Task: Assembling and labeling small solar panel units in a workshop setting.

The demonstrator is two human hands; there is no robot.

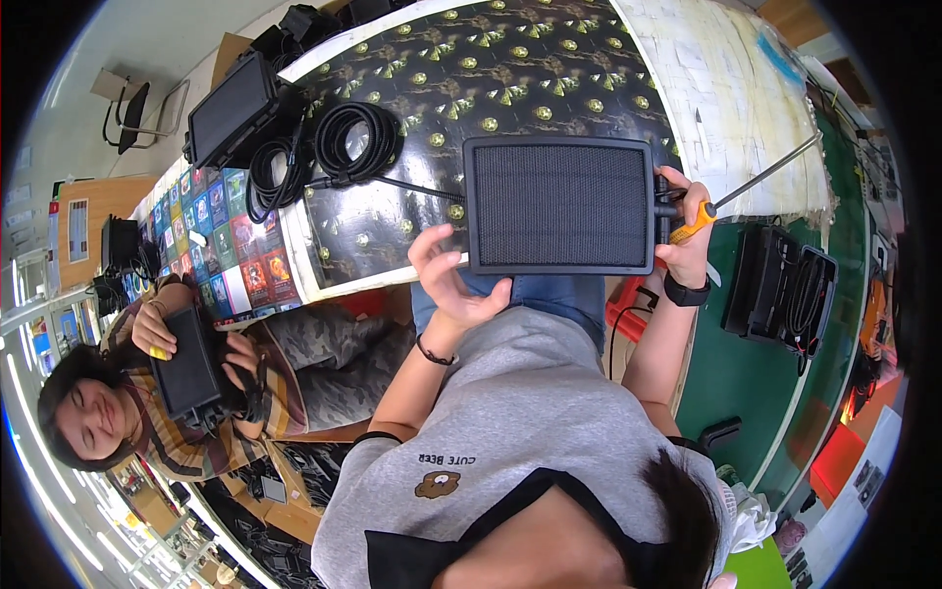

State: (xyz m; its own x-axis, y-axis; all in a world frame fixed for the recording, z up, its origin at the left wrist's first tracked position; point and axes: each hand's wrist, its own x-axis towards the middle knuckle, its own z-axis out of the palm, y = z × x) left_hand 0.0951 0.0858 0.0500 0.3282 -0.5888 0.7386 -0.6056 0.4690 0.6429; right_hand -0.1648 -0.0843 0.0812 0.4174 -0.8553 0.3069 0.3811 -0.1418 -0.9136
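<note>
A black rectangular panel (561,206) with a fine mesh face is held up over the near edge of the table. At its right edge, my right hand (690,231) closes round the orange handle of a screwdriver (760,178) and grips the panel's bracket side too. The screwdriver's long shaft points up to the right. My left hand (453,280) is beside the panel's lower left corner, fingers spread and thumb just below the bottom edge; whether it touches is unclear. A black cable coil (355,147) lies left of the panel, its lead running toward it.
A dark patterned sheet (422,83) covers the table. Another black panel (233,110) stands at the far left beside a second cable coil (275,179). A co-worker at left holds a similar panel (186,361). Black cases (782,290) with cables lie on the green surface at right.
</note>
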